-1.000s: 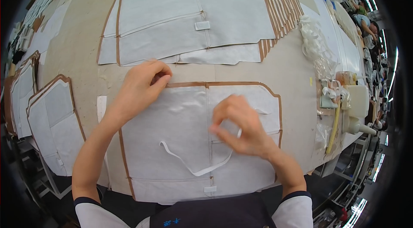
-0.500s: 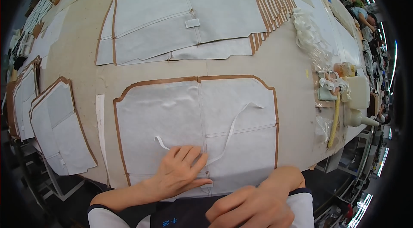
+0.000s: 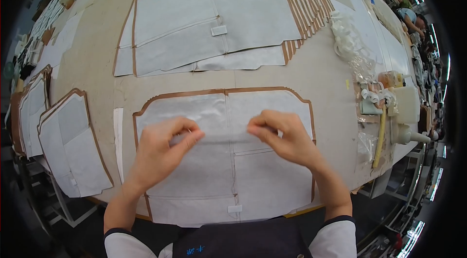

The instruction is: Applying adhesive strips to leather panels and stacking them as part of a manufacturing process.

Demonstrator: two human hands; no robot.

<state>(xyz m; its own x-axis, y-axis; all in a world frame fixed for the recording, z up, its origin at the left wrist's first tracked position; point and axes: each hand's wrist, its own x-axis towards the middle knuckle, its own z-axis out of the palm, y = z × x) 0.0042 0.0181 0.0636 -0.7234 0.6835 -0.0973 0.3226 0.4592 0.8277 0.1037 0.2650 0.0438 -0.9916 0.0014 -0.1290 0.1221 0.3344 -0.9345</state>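
Observation:
A grey-white sewn panel (image 3: pixel 189 175) with brown edging along its top and sides lies flat in front of me. Above its upper half, my left hand (image 3: pixel 168 148) is closed in a pinch, thumb against fingertips. Facing it from the right, my right hand (image 3: pixel 287 136) pinches in the same way. Between the two runs a thin white strip (image 3: pixel 224 137), blurred and hard to see against the pale panel. A seam goes down the panel's middle to a small white tag (image 3: pixel 235 208) near its lower edge.
Beyond the panel lies a fanned stack of similar panels (image 3: pixel 258 15). Smaller edged pieces (image 3: pixel 73 146) sit at the table's left edge, beside a narrow white strip of board (image 3: pixel 118 136). On the right are a squeeze bottle (image 3: pixel 406 112), a yellow stick (image 3: pixel 378 141) and crumpled clear plastic (image 3: pixel 350 39).
Both hands have moved forward and apart over the panel, now pinching opposite each other. The curled white strip that lay on the panel has been lifted from it.

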